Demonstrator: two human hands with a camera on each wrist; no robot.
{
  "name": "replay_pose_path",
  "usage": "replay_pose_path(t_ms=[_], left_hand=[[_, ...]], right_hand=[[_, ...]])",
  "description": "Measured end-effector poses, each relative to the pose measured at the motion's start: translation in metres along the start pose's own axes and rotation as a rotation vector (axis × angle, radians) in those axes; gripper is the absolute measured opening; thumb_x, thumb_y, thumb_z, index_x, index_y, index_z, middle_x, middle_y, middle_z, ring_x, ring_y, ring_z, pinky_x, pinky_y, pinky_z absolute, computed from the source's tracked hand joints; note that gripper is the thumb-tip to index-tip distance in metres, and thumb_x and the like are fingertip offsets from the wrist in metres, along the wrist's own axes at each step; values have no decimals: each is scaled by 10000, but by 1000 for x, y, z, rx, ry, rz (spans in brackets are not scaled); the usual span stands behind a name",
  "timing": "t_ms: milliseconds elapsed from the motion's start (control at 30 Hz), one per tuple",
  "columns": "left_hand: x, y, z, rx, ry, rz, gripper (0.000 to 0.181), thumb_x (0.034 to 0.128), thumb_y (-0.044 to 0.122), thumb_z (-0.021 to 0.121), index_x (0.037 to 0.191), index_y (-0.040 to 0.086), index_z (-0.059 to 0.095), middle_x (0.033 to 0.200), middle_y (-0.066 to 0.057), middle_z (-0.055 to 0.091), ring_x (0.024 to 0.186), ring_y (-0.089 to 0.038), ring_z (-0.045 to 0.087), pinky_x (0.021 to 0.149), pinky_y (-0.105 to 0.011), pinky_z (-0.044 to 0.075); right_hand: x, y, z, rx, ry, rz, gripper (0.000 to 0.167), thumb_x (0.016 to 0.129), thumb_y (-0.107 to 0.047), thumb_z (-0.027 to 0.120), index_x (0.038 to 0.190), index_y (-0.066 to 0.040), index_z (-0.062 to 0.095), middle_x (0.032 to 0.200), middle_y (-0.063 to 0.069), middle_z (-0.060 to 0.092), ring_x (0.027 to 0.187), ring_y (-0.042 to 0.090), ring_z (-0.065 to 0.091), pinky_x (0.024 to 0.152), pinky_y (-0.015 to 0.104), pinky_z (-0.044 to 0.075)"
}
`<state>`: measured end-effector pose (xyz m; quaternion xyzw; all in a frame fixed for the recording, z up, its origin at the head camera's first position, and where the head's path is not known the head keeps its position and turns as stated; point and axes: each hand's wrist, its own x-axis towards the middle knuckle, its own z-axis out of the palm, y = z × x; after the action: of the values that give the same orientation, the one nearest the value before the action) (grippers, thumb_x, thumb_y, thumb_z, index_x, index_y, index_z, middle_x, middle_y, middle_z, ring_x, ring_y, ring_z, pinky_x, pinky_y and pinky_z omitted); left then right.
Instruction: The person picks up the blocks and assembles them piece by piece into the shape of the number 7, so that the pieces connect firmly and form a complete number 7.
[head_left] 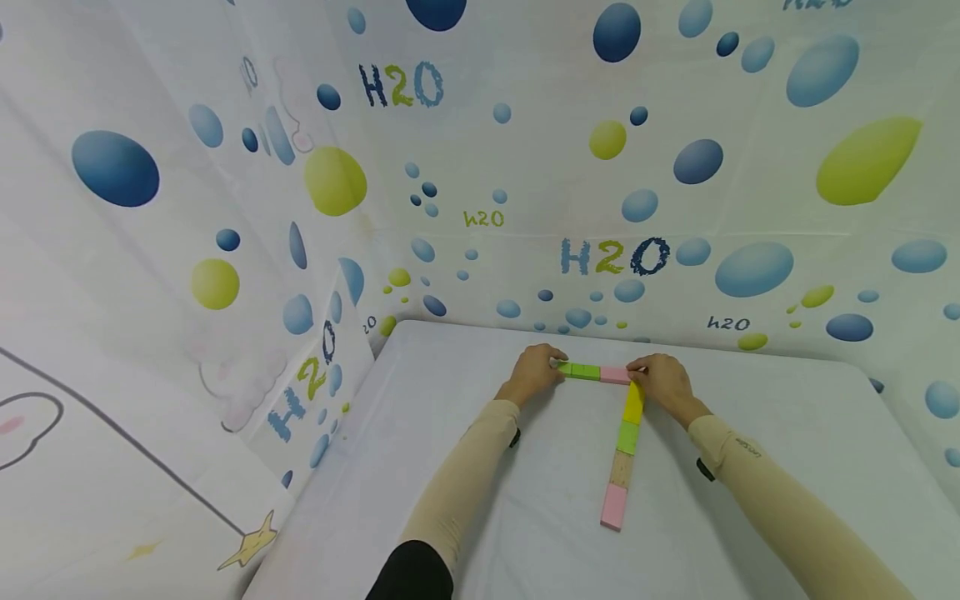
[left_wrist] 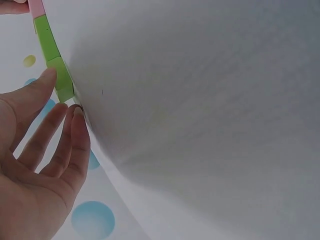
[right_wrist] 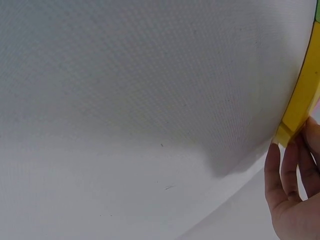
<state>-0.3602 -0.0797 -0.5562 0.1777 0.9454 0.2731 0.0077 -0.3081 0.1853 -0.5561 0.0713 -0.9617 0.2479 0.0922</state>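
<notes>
Small coloured blocks form two lines meeting in a corner on the white-covered table. The far line has green blocks (head_left: 586, 372) and a pink block (head_left: 614, 375). Running toward me are a yellow block (head_left: 634, 406), a green one (head_left: 627, 437), a plain wooden one (head_left: 621, 469) and a pink one (head_left: 612, 507). My left hand (head_left: 534, 372) holds the far line's left end, thumb against the end green block (left_wrist: 62, 82), fingers curled by its tip. At the corner, my right hand (head_left: 663, 383) grips the yellow block's far end (right_wrist: 285, 132); its thumb is partly hidden.
The table (head_left: 420, 400) is covered with a smooth white cloth. Right behind its far edge hangs a white curtain (head_left: 525, 267) printed with blue and green dots and H2O lettering. A similar printed sheet (head_left: 172, 350) hangs along the left side.
</notes>
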Motion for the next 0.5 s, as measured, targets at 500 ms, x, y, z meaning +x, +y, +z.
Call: replay_pose_path(t_ms=[500], left_hand=[[-7, -9, -6, -46, 33, 34, 315, 939, 238, 801, 1246, 171, 775, 1345, -21, 691, 1323, -224, 594, 1124, -382, 455]], right_hand=[[-5, 10, 1, -14, 80, -28, 206, 986, -170, 730, 1144, -58, 799, 1004, 160, 767, 770, 259, 609, 651, 334, 459]])
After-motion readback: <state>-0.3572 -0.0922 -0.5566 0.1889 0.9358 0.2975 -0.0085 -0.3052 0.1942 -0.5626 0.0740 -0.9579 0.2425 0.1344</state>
